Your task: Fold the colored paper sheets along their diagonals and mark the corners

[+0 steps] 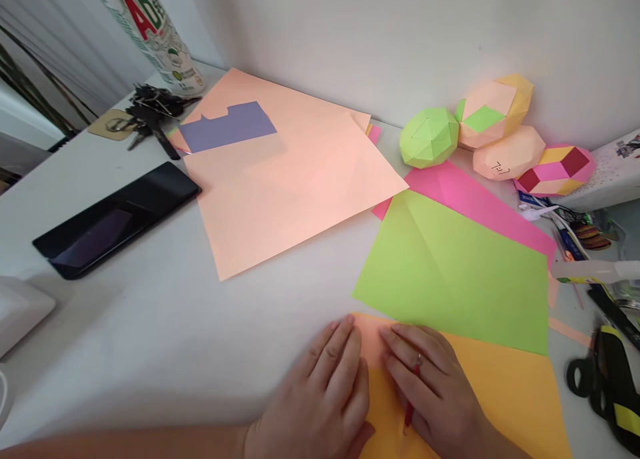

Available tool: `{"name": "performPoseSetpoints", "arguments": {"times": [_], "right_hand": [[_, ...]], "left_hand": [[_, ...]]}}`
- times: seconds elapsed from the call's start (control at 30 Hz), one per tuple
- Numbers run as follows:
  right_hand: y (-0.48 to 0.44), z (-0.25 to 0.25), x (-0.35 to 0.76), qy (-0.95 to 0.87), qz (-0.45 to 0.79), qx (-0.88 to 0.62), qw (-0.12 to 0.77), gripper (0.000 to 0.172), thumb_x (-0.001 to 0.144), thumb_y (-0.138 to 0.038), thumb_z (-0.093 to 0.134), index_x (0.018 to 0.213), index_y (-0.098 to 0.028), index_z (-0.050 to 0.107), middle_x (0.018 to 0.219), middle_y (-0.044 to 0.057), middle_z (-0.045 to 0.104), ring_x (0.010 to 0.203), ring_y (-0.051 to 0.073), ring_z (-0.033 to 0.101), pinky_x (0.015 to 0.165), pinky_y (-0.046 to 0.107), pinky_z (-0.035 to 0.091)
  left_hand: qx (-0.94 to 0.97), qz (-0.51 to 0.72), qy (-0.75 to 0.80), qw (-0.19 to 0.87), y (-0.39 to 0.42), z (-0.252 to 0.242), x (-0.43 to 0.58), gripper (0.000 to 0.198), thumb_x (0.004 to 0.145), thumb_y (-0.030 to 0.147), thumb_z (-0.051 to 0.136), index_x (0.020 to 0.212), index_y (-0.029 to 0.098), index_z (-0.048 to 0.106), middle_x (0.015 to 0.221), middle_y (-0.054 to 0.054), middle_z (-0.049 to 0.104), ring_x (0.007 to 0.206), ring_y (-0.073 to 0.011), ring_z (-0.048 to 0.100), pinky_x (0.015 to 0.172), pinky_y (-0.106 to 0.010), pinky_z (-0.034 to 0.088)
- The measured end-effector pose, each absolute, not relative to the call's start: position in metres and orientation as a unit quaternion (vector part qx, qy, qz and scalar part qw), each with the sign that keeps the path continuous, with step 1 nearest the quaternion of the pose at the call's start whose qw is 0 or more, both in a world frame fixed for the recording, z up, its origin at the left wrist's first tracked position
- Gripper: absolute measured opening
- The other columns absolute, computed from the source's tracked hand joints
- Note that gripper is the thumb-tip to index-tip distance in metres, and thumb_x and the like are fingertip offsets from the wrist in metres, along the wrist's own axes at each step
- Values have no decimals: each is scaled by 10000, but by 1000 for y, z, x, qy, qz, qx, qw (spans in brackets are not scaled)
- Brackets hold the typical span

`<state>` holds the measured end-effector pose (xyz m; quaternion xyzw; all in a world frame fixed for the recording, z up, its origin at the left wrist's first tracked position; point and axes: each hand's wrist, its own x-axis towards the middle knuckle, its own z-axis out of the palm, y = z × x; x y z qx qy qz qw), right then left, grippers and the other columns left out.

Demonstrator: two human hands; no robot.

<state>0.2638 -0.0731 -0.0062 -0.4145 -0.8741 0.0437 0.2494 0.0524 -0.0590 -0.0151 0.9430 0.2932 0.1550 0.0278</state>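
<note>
My left hand (327, 379) lies with fingers stretched and close together, pressing on the left edge of a small light-orange paper piece (370, 339). That piece rests on a yellow-orange sheet (505, 386) at the front of the table. My right hand (435, 379) has its fingertips on the piece's right side. A slim red pencil (409, 416) is tucked between its fingers, the pale point turned down toward the yellow-orange sheet. Part of the pencil and the right thumb are hidden. A green sheet (465, 272) lies just beyond my hands, overlapping a pink sheet (485, 206).
Peach sheets (295, 192) with a purple cut-out (230, 127) lie farther back. A black phone (117, 219), keys (150, 116) and a can (155, 39) stand left. Folded paper polyhedra (429, 138) sit by the wall. Black-and-yellow scissors (610, 379) lie right.
</note>
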Motion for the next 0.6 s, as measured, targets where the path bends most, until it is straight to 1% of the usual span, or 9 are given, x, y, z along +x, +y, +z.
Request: {"name": "performPoseSetpoints", "arguments": {"times": [0.1, 0.2, 0.37, 0.6], "right_hand": [[-74, -6, 264, -872, 47, -416, 253, 238, 933, -95, 445, 1049, -102, 653, 1106, 162, 697, 1167, 264, 566, 861, 446, 542], [-74, -5, 263, -873, 45, -415, 253, 233, 927, -83, 450, 1041, -98, 654, 1099, 164, 699, 1164, 268, 569, 854, 446, 542], [-74, -5, 263, -874, 39, -414, 252, 237, 950, -103, 428, 1015, -89, 655, 1082, 166, 705, 1137, 272, 584, 838, 449, 546], [-75, -6, 264, -875, 47, -413, 250, 242, 919, -78, 458, 1067, -97, 648, 1112, 166, 695, 1174, 267, 567, 859, 448, 542]], "left_hand": [[948, 145, 282, 13, -62, -16, 52, 491, 848, 476, 533, 1097, 55, 577, 1202, -223, 605, 1221, -360, 495, 1126, -503, 176], [950, 140, 281, 13, -63, -16, 52, 504, 852, 487, 528, 1099, 51, 579, 1199, -224, 610, 1202, -365, 512, 1129, -509, 150], [950, 138, 281, 19, -62, -15, 53, 495, 841, 493, 544, 1081, 62, 584, 1198, -210, 615, 1199, -366, 515, 1129, -491, 142], [951, 135, 279, 18, -62, -18, 51, 516, 846, 503, 533, 1112, 62, 567, 1224, -216, 591, 1222, -366, 490, 1117, -491, 173]]}}
